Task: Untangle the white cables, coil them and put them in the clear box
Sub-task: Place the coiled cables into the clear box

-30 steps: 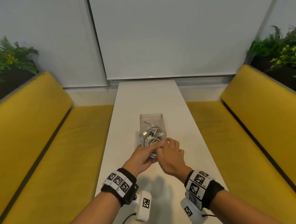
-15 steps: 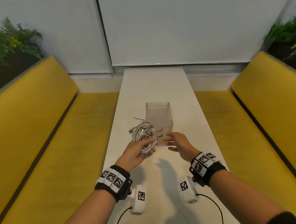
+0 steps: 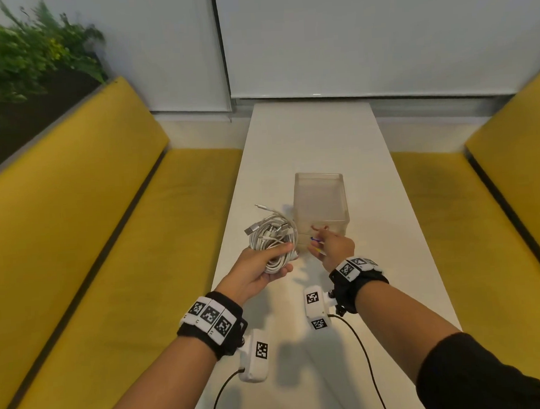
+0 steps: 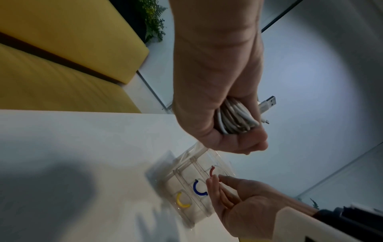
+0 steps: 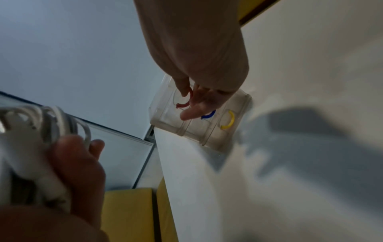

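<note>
Left hand [image 3: 259, 269]: fingers curled round the coiled white cables [image 3: 272, 238], held above the table [image 3: 315, 133] near its left edge.
Right hand [image 3: 333, 248]: fingertips [image 5: 186, 115] at the red handle [image 5: 183, 102] of the clear box [image 3: 320, 201]; contact is likely, a closed pinch not evident.
Technique: probably steady the box while pulling the top drawer, keeping the coil tight.
Cables relative to box: just left of it, apart.

yellow benches [image 3: 77, 245], white table [image 3: 315, 145], window blinds [image 3: 363, 33]
</note>
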A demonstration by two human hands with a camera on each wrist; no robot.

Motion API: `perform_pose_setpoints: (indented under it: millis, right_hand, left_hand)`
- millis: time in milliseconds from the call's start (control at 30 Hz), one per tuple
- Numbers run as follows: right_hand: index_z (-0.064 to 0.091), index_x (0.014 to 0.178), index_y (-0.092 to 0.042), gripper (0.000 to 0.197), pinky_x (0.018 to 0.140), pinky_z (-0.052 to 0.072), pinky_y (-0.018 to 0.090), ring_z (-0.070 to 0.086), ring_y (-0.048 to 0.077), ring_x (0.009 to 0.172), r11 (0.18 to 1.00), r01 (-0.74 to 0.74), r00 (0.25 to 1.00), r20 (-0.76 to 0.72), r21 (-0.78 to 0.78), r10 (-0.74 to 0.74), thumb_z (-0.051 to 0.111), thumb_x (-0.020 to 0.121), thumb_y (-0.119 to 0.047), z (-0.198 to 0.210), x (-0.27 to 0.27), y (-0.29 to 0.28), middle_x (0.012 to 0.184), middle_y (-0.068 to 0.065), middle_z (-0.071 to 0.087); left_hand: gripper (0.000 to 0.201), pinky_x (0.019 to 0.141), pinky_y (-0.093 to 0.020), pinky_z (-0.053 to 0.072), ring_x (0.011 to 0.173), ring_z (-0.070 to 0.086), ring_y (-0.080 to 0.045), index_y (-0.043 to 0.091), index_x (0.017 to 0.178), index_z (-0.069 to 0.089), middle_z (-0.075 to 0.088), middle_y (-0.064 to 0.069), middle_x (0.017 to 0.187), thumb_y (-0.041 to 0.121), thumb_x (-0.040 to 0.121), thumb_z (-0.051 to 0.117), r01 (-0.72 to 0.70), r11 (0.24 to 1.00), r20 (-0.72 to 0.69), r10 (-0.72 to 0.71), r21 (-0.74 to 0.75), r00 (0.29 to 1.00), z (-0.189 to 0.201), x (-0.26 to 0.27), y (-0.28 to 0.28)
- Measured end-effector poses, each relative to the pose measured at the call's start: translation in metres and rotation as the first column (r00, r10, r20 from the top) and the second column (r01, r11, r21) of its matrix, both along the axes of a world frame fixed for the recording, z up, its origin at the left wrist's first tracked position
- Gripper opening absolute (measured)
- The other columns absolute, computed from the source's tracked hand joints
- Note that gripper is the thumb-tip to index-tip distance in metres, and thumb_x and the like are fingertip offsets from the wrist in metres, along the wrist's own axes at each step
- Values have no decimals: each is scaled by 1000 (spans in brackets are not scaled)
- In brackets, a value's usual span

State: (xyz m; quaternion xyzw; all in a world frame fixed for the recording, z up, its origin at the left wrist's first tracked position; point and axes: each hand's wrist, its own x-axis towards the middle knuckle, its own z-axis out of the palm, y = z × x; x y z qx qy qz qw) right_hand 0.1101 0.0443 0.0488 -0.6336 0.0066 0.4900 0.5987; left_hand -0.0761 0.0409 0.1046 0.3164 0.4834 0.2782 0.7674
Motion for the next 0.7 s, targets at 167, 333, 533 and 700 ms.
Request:
perform_pose_setpoints:
  millis: [167,333,533,700]
  right_hand:
    - [67,87,-6,16,52,58,32,65,22,75,1000,3,999,-46,-7,-3,80,79,-12,1,-2,0,87,12,67]
    - [65,98,4,18,52,58,26,67,24,73,997,74,992,-107,36,-70,66,82,-1,-3,1,-5,88,17,68]
    - [66,108,4,27,52,56,19,66,17,70,986,137,955,-277,92,-106,74,83,-4,-12,-10,-30,96,17,72]
    - [65,107,8,21,64,62,25,68,22,78,980,146,951,-293,137,-101,67,86,4,-9,-12,-49,98,20,71]
  left_hand:
    - [40,50,-25,56,57,68,-23,-1,113,69,74,-22,90,8,77,83,14,1000,-11,-14,-8,1000,-8,2,3]
    - [47,52,-27,57,60,69,-25,0,117,68,73,-25,99,8,75,86,-19,999,-60,22,47,998,-12,5,5]
    - [30,63,-46,63,66,68,-27,12,104,72,74,-18,95,9,77,85,74,903,-318,72,424,946,6,24,19]
    - [23,72,-35,52,90,67,-33,18,114,65,73,-9,101,17,91,66,605,529,-784,215,595,583,18,57,29]
